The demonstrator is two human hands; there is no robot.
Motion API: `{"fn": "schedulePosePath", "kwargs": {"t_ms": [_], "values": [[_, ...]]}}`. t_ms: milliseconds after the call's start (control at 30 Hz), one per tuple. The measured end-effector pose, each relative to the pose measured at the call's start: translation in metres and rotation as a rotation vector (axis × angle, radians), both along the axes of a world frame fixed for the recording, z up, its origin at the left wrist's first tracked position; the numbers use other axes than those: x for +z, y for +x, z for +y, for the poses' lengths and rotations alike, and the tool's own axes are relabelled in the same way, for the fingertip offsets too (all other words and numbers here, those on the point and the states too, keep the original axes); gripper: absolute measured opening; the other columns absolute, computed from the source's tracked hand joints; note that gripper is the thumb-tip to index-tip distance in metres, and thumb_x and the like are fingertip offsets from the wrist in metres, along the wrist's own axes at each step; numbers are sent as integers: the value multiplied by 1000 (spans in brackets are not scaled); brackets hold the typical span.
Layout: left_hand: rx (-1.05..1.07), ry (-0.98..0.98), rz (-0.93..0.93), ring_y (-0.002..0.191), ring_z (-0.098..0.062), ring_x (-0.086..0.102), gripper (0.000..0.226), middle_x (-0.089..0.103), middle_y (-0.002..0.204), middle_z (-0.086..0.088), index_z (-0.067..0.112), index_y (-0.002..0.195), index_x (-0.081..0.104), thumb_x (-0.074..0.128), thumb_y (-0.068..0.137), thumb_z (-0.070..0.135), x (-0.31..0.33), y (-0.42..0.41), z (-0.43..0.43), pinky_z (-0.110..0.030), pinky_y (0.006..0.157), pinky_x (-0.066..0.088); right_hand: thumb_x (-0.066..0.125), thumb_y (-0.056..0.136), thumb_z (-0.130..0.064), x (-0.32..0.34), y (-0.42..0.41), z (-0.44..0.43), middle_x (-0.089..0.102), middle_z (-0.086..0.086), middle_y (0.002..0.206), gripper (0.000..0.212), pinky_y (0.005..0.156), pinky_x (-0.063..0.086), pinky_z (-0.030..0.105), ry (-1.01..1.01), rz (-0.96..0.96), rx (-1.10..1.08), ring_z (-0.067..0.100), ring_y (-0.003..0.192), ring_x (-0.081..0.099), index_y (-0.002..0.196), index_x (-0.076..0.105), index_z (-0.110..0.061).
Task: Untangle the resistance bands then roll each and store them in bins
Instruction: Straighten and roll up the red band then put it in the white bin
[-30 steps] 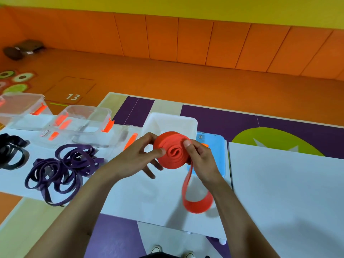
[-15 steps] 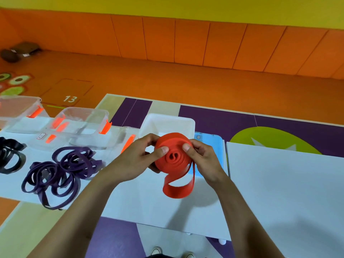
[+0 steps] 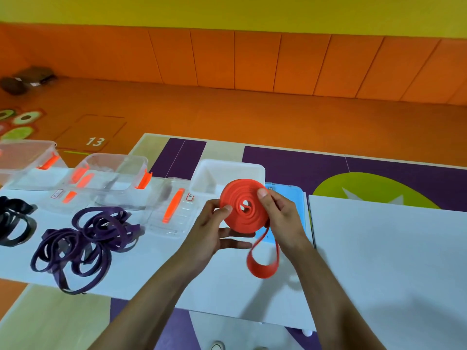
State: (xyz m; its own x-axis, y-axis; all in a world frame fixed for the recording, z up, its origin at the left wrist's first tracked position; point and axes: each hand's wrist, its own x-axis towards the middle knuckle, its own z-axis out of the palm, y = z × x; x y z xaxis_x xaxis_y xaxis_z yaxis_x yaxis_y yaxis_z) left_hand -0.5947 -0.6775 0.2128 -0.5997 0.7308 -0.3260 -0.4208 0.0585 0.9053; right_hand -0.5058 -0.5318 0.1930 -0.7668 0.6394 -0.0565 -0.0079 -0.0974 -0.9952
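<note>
I hold a mostly rolled orange resistance band (image 3: 242, 207) upright above the white table (image 3: 379, 248). My left hand (image 3: 212, 229) grips the coil from the left, thumb on its face and fingers behind. My right hand (image 3: 280, 215) pinches its right edge, thumb on top. A short loose loop (image 3: 262, 261) of the band hangs below the roll. A tangled purple band (image 3: 83, 241) lies on the table to the left, and a black band (image 3: 14, 223) lies at the far left edge. A white bin (image 3: 227, 173) stands just behind the roll.
Two clear bins with orange latches (image 3: 116, 173) (image 3: 25, 157) stand at the back left, with clear lids (image 3: 174, 210) lying beside them. A blue lid (image 3: 290, 198) lies behind my right hand. Beyond the table lies orange floor and a padded wall.
The roll has grown as more band was wound on, and the hanging tail is shorter than a second ago. Both hands have shifted their grip around the coil.
</note>
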Motion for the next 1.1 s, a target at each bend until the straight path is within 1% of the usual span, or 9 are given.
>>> {"fn": "schedulePosePath", "kwargs": {"t_ms": [67, 133, 233, 333, 500, 700, 867, 1000, 1100], "values": [[-52, -118, 133, 80, -46, 74, 27, 68, 111, -18, 6, 117, 54, 50, 105, 29, 3, -11, -4, -47, 64, 60, 59, 95, -50, 0, 4, 5, 71, -8, 78, 38, 65, 51, 25, 38, -38, 52, 9, 71, 64, 101, 76, -17], [-83, -214, 319, 73, -38, 74, 34, 65, 107, -9, 11, 110, 60, 59, 99, 44, 7, -24, -8, -44, 58, 59, 62, 96, -49, -3, 10, 11, 73, -5, 82, 32, 71, 54, 37, 90, -75, 113, 13, 76, 66, 102, 77, -22], [-132, -282, 545, 68, -24, 71, 33, 69, 101, 2, 28, 108, 65, 71, 86, 53, 13, -35, -12, -38, 53, 58, 67, 87, -48, -1, 15, 11, 77, -5, 88, 29, 75, 54, 31, 120, -100, 210, 12, 82, 72, 103, 77, -25], [-325, -346, 660, 65, -24, 71, 28, 71, 100, 1, 31, 111, 65, 73, 89, 47, 19, -42, -12, -36, 52, 57, 71, 83, -51, 0, 14, 7, 77, -4, 95, 35, 84, 59, 32, 183, -122, 255, 14, 92, 75, 104, 77, -24], [-360, -313, 636, 61, -29, 72, 43, 67, 113, 4, 23, 115, 60, 65, 85, 53, 15, -35, -9, -38, 59, 61, 71, 84, -51, 1, 18, 13, 77, -6, 99, 35, 92, 58, 33, 205, -145, 263, 13, 97, 73, 107, 76, -24], [-140, -224, 501, 57, -34, 72, 39, 69, 112, 1, 17, 117, 59, 61, 91, 46, -6, -15, 2, -37, 63, 61, 63, 86, -61, -3, 20, 31, 69, -14, 112, 27, 97, 51, 25, 262, -182, 269, 3, 107, 63, 107, 73, -47], [41, -125, 364, 62, -39, 72, 40, 68, 113, -15, 10, 120, 57, 61, 93, 40, -21, 2, 19, -43, 66, 62, 59, 91, -54, -14, 20, 27, 71, -12, 120, 46, 88, 54, 18, 175, -61, 117, 2, 111, 65, 130, 64, -31], [201, -94, 226, 70, -41, 74, 39, 71, 107, -22, 7, 125, 55, 58, 99, 36, -32, 13, 33, -38, 69, 63, 66, 95, -42, -32, 19, 20, 68, -11, 113, 34, 83, 53, 17, 113, 12, -92, 8, 106, 66, 125, 56, -30], [245, -99, 156, 71, -41, 75, 35, 73, 105, -23, 10, 123, 54, 58, 100, 36, -39, 21, 41, -34, 70, 63, 66, 96, -37, -44, 21, 17, 60, -15, 122, 34, 83, 50, 10, 129, -10, -131, 0, 113, 59, 128, 55, -31]]}}
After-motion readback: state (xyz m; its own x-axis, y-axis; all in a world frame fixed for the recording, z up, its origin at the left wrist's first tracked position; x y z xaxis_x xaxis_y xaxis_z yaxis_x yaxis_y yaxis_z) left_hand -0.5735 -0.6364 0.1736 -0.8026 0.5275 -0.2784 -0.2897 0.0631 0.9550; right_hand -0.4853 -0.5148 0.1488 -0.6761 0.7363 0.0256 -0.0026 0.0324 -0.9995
